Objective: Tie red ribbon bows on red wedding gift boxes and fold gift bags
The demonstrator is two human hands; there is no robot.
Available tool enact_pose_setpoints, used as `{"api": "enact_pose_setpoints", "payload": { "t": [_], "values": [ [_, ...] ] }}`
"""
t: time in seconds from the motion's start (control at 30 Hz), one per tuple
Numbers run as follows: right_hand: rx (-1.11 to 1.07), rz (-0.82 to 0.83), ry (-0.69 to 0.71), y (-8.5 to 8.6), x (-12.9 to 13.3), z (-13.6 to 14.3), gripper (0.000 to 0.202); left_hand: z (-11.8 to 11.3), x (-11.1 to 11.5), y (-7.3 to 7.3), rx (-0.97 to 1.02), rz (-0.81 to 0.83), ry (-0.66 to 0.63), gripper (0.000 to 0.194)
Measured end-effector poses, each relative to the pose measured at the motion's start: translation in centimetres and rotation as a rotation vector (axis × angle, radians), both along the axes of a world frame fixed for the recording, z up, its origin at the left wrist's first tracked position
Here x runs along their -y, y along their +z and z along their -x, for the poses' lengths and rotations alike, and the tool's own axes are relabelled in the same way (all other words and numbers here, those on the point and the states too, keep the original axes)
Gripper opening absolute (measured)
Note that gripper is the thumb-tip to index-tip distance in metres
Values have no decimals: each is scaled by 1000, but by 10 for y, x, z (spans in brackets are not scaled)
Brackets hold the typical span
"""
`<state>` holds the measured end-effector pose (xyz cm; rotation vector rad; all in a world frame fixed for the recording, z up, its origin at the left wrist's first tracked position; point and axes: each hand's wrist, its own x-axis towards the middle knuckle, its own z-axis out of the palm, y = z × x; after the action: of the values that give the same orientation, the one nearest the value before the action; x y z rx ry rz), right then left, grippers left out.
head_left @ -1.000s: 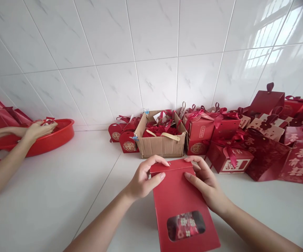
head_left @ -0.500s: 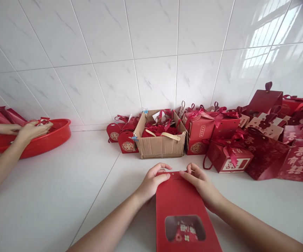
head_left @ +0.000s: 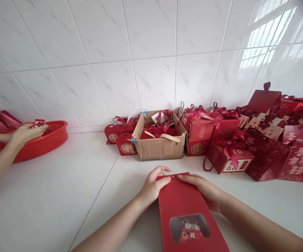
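Here's the left hand gripping the far left corner of the near, tall, windowed red cardboard box — patterned red packet inside, top seemingly closed, punched hole unthreaded — and the right hand clasping its far right edge.

"What carries these things?"

"A smooth, pale surface, with a thin dark seam running across it at a slant."

"And what sits on it toward the middle?"

"An open cardboard carton, with arched red boxes just beside its left side and a low red box with a gold emblem on its right, under another box."

"Farther right?"

"A ribboned red box with a white label, then dark red gift bags beside it, printed with pale characters."

"And the far left?"

"A red basin, well apart from the carton."
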<state>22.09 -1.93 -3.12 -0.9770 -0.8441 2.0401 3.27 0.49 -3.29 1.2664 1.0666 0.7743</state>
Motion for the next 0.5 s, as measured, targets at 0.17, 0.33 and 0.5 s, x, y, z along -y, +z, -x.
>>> {"api": "enact_pose_setpoints", "payload": {
  "t": [0.17, 0.33, 0.5],
  "values": [
    [2, -65, -77, -5, -6, 1, 26, 2, 5, 9, -151, -306, 107, 23],
    [-89, -98, -101, -9, -22, -4, 29, 3, -8, 75, -171, -715, 361, 15],
    [-149, -26, -164, -7, -32, -8, 27, -8, -86, 154, -465, -922, 388, 15]
  ]
}}
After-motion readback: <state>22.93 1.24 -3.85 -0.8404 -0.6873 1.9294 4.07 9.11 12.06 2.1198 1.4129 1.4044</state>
